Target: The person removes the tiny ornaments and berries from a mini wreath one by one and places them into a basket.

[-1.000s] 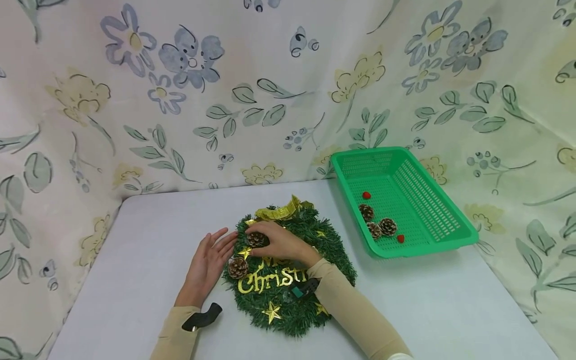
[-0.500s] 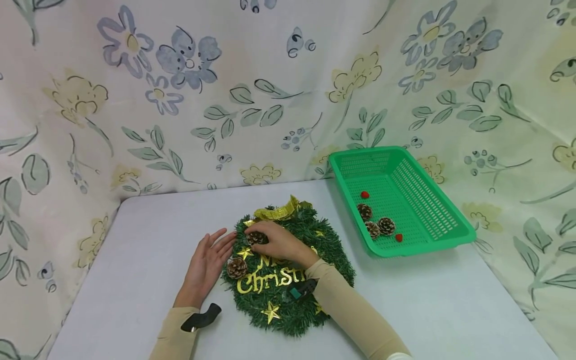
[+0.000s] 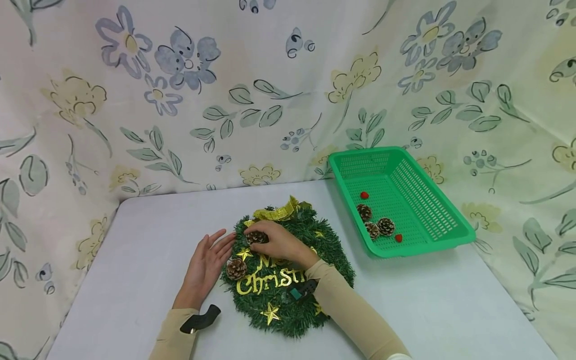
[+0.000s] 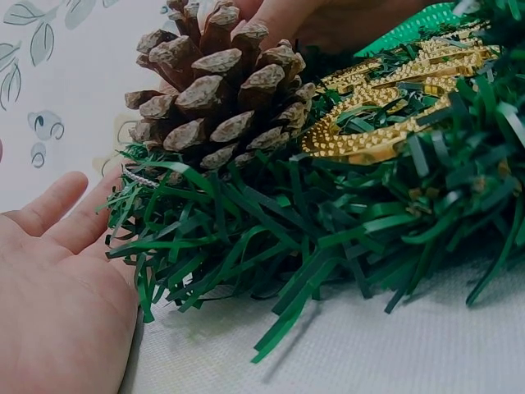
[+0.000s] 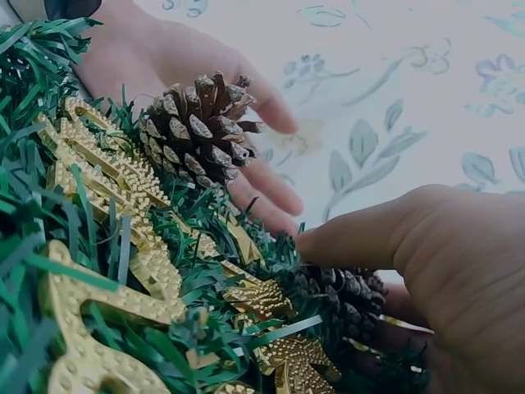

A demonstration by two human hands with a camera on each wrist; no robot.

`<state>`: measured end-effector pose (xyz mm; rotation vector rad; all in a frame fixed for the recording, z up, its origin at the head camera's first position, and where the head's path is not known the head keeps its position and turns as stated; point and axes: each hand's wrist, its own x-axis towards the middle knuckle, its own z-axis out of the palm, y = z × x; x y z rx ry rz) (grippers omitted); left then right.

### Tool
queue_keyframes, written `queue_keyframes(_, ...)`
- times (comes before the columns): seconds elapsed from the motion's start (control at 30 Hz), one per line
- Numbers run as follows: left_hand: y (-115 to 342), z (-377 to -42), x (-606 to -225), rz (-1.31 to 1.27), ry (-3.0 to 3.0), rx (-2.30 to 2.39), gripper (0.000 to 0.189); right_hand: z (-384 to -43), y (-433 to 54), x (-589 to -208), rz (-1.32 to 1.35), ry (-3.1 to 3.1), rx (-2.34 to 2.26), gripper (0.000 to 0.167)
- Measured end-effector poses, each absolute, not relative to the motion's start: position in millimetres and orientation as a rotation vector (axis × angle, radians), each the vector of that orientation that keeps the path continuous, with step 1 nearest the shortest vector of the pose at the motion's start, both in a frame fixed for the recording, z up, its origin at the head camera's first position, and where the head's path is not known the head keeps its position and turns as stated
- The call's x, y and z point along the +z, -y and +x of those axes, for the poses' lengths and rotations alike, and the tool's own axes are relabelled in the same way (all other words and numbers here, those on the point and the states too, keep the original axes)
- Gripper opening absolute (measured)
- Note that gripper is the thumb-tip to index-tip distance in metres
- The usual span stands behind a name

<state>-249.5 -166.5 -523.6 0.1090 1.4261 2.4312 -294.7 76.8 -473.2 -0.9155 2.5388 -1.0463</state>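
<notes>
A round green tinsel wreath lies on the table, with gold "Christmas" lettering and gold stars. At its upper left my right hand grips a pine cone between thumb and fingers, down against the greenery. A second pine cone sits on the wreath's left edge, just below the held one in the head view. My left hand lies palm up along the wreath's left side, fingers extended and fingertips at the tinsel. In the right wrist view, my right fingers partly hide the held pine cone.
A green plastic basket stands at the back right, holding several things: pine cones and small red pieces. A gold ribbon tops the wreath. Floral cloth hangs behind the white table.
Almost nothing differs. The head view shifts very slightly, while both hands keep their places and the right hand still holds the pine cone on the wreath.
</notes>
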Motion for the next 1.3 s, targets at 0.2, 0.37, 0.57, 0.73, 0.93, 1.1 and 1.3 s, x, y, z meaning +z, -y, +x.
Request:
queue_keyframes(0.2, 165.6, -248.5, -524.1, 0.107, -1.415, 2.435, 0.073, -295.0, -78.1, -472.6, -0.908, -2.514, -1.085, 0.042)
queue_keyframes(0.37, 165.8, -248.6, -523.3, 0.102, -1.427, 2.428, 0.072, -296.3, -77.9, -471.1, -0.91, -2.512, -1.077, 0.041)
queue_keyframes(0.57, 164.2, -248.3, -524.1, 0.104, -1.436, 2.418, 0.071, -295.5, -79.6, -466.8, -0.918, -2.519, -1.05, 0.041)
queue_keyframes(0.73, 165.9, -248.3, -524.1, 0.117, -1.43, 2.429, 0.07, -296.9, -79.1, -463.1, -0.948, -2.524, -1.02, 0.04)
queue_keyframes(0.93, 167.8, -247.9, -524.6, 0.122, -1.412, 2.432, 0.069, -295.0, -79.6, -459.1, -0.956, -2.523, -1.011, 0.041)
queue_keyframes(1.1, 167.7, -248.1, -525.0, 0.131, -1.404, 2.438, 0.065, -293.6, -80.9, -456.2, -0.945, -2.526, -1.021, 0.041)
queue_keyframes(1.3, 167.5, -247.8, -524.8, 0.127, -1.396, 2.444, 0.065, -291.3, -83.2, -450.0, -0.918, -2.516, -1.041, 0.041)
